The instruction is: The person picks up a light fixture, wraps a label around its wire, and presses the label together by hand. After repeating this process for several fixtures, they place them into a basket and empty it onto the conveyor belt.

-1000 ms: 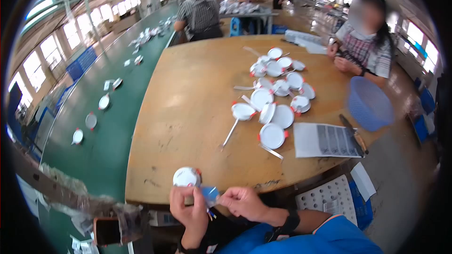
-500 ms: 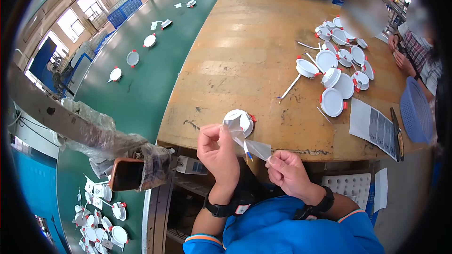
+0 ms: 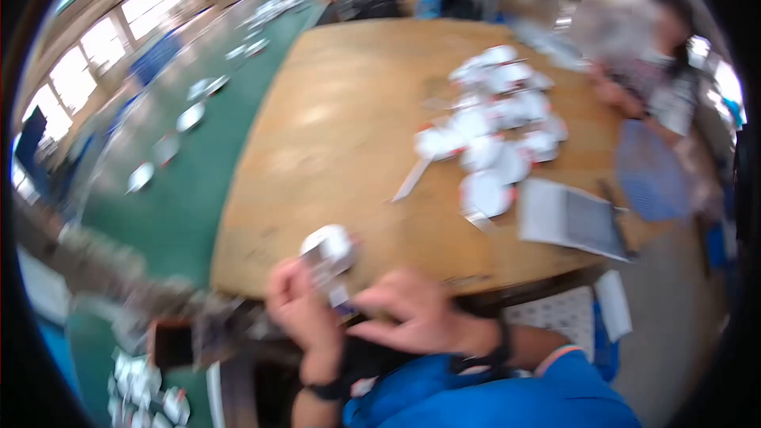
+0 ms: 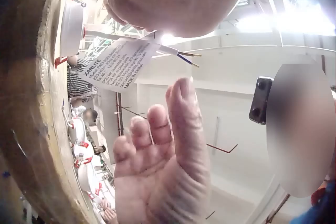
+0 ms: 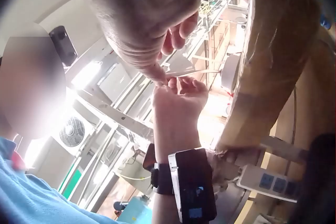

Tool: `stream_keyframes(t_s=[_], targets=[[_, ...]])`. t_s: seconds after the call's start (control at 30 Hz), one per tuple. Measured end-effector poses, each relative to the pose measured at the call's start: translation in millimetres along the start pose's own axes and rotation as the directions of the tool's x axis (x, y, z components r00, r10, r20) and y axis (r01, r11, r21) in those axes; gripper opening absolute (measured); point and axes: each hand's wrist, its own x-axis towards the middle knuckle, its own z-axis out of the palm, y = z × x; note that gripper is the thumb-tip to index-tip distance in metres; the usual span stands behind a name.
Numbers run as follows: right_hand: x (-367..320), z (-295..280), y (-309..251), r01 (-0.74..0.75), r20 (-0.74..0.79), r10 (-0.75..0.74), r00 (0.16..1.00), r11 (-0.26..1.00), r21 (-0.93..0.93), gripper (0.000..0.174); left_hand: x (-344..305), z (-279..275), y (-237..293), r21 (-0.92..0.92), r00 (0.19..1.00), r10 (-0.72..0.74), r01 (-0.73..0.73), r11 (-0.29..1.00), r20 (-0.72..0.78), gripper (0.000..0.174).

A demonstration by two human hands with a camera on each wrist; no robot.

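Note:
A round white downlight [image 3: 329,246] with red clips lies near the table's front edge. Its white cable [image 4: 169,49], ending in bare blue and brown wires, stretches towards me. A clear label [image 4: 123,65] with black print hangs along the cable in the left wrist view. My left hand [image 3: 301,309] has its fingers bent at the label and pinches it, the grip itself partly hidden. Just right of the label, my right hand [image 3: 408,309] is held with loose fingers; in the left wrist view its palm and thumb show with nothing between them.
More downlights [image 3: 491,131] are piled on the wooden table [image 3: 317,127]. To the right lie a label sheet [image 3: 547,214] and a blue basket [image 3: 650,170], near a seated person. A green conveyor [image 3: 186,214] with downlights runs along the left.
The label, stretched between both hands half a second ago, now hangs at the cable. My right hand has let go of its end. The head view has swung and is blurred.

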Motion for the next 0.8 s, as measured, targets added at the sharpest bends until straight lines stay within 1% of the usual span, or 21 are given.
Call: stream_keyframes(t_s=[0.03,0.07,0.1,0.13,0.17,0.2,0.23,0.3,0.37,0.47,0.57,0.67,0.73,0.77,0.8], targets=[[5.6,2.1,-2.1,0.044,-0.004,-0.044,0.999,0.998,-0.051,0.028,7.5,-12.3,-18.5,-0.07,0.995,-0.086,0.089,0.994,0.05,0.008],[7.0,5.9,-3.0,0.052,-0.023,-0.053,0.998,0.997,-0.063,0.025,7.9,-11.3,-16.2,-0.159,0.99,-0.12,0.131,0.979,0.078,0.007],[7.0,9.4,-0.4,0.069,-0.092,-0.07,0.993,0.997,-0.019,0.021,9.1,-9.9,-20.1,-0.241,0.989,-0.102,0.126,0.962,0.112,0.008],[9.5,12.9,2.6,0.099,-0.158,-0.093,0.983,0.995,0.026,0.018,11.0,-11.9,-24.4,-0.251,0.984,-0.07,0.111,0.961,0.166,0.011],[10.2,9.6,2.2,0.091,-0.158,-0.083,0.984,0.995,0.045,0.017,11.6,-11.1,-24.6,-0.243,0.98,-0.026,0.074,0.967,0.196,0.015],[10.2,5.4,0.2,0.064,-0.172,-0.059,0.983,0.998,0.027,0.016,11.1,-5.9,-21.0,-0.219,0.974,-0.015,0.066,0.974,0.225,0.014],[10.9,4.9,-2.1,0.04,-0.178,-0.033,0.983,0.999,0.031,0.014,9.8,-5.9,-16.5,-0.18,0.971,-0.004,0.048,0.982,0.238,0.014],[14.4,7.6,-8.8,0.077,-0.186,-0.08,0.979,0.997,-0.022,0.011,9.8,-10.5,-11.5,-0.122,0.968,0.013,0.018,0.992,0.25,0.014],[13.4,7.5,-9.0,0.102,-0.173,-0.109,0.979,0.994,-0.049,0.01,6.2,-3.6,-7.2,-0.081,0.967,0.023,-0.003,0.997,0.252,0.013],[13.7,11.8,-5.3,0.129,-0.146,-0.136,0.98,0.99,-0.06,0.01,6.7,-3.7,-3.4,-0.071,0.965,0.025,-0.007,0.997,0.261,0.012],[16.6,10.9,-4.1,0.15,-0.14,-0.16,0.977,0.986,-0.077,0.013,14.5,-9.6,3.4,-0.081,0.962,-0.031,0.055,0.995,0.272,0.006],[17.2,6.1,-1.8,0.155,-0.144,-0.165,0.976,0.985,-0.082,0.014,22.0,-9.5,9.4,-0.106,0.96,-0.038,0.07,0.992,0.279,0.003],[19.9,1.7,-1.5,0.149,-0.152,-0.159,0.976,0.986,-0.077,0.015,28.1,-6.7,15.7,-0.275,0.939,-0.021,0.122,0.954,0.343,0.007],[20.5,-1.5,0.3,0.139,-0.147,-0.154,0.977,0.984,-0.109,0.016,32.8,-7.1,20.1,-0.343,0.932,-0.008,0.141,0.929,0.361,0.009],[20.0,-4.3,2.8,0.133,-0.137,-0.149,0.979,0.984,-0.119,0.017,36.1,-6.6,20.0,-0.344,0.949,-0.026,0.139,0.929,0.314,0.013]])
